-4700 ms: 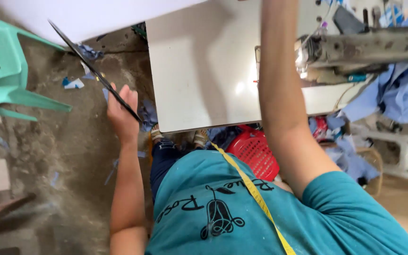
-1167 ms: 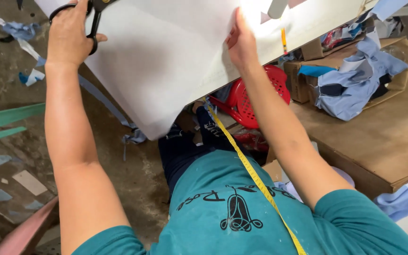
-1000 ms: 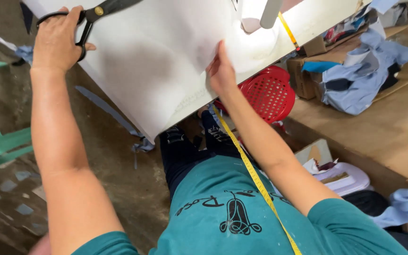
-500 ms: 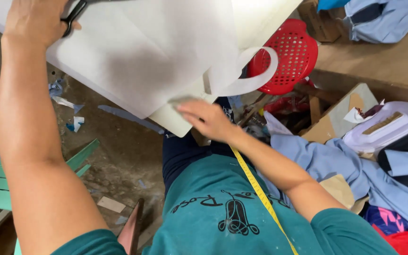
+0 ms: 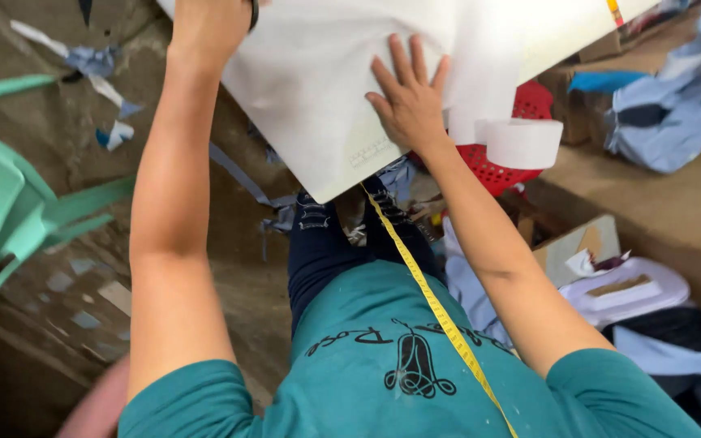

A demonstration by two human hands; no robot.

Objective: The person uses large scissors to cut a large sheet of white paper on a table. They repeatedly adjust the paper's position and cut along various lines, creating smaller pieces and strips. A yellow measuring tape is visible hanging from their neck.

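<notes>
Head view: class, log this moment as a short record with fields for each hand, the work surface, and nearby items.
Left hand: at the white sheet's top edge, a black loop at its fingers; the rest is cropped
Right hand: flat, fingers spread on the sheet
Surface: white table
Neck: yellow tape measure
Nearby: red basket, green chair

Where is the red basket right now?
In the head view, the red basket sits right of centre, half hidden under the white fabric, just beyond the right hand and beside the cardboard box.

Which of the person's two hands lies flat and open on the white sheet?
The right hand, fingers spread on the white sheet; the left hand grips a dark handle.
</notes>
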